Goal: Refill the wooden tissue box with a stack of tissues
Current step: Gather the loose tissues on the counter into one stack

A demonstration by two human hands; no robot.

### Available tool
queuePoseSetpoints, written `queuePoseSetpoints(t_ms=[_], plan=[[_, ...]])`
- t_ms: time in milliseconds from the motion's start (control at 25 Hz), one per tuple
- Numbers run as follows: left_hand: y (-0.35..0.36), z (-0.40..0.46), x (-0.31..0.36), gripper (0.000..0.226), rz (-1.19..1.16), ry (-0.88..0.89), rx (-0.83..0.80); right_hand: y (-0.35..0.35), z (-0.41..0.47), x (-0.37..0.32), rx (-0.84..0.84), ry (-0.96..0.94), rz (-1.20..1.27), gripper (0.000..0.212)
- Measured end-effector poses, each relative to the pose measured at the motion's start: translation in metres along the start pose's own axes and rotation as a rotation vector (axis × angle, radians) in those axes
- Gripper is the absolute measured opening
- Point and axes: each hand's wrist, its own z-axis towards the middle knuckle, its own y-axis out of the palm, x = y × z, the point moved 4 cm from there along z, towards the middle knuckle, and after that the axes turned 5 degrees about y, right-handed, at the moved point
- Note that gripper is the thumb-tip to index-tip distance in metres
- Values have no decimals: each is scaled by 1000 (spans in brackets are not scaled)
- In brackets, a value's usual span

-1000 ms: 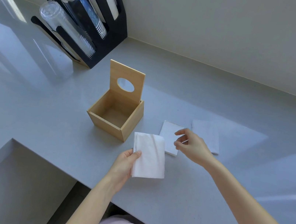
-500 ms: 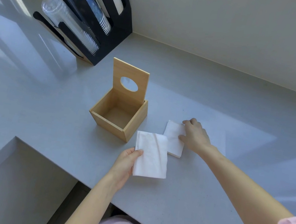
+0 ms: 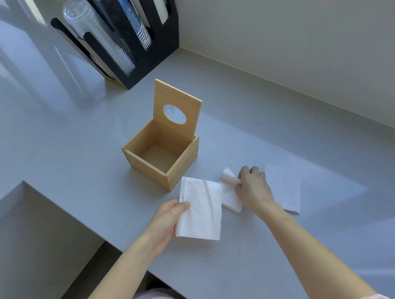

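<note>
The wooden tissue box (image 3: 170, 174) stands open and empty on the grey counter, its lid with an oval hole (image 3: 174, 111) standing upright at the back. My left hand (image 3: 169, 216) holds a white stack of tissues (image 3: 200, 208) by its left edge, just in front of the box's right corner. To the right, my right hand (image 3: 253, 188) pinches the lifted far corner of a second tissue stack (image 3: 231, 197) lying on the counter. A third tissue stack (image 3: 286, 189) lies flat behind my right hand.
A black cup dispenser (image 3: 130, 25) holding sleeves of paper and clear plastic cups stands at the back left against the wall. The counter's front edge (image 3: 90, 232) steps inward at the lower left. Pink clothing shows at the bottom.
My right hand came down onto the middle tissue stack and has curled up its far corner. My left hand keeps holding its stack in the same place.
</note>
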Motion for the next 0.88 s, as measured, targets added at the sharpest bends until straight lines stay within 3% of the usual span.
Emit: queuePoseSetpoints(t_ms=[160,560,760,880], plan=[[-3,-1,-1,21,5,6,7,7,-8,3,82,2,52,27],[-1,-1,-2,21,24,-3,-1,-10,-33,45,-75,152,952,39],[3,-3,1,22,36,-12,4,-24,-55,36,-350,-61,1370,35],[12,-5,3,22,32,-18,-40,-10,-66,15,-514,-120,1440,33]])
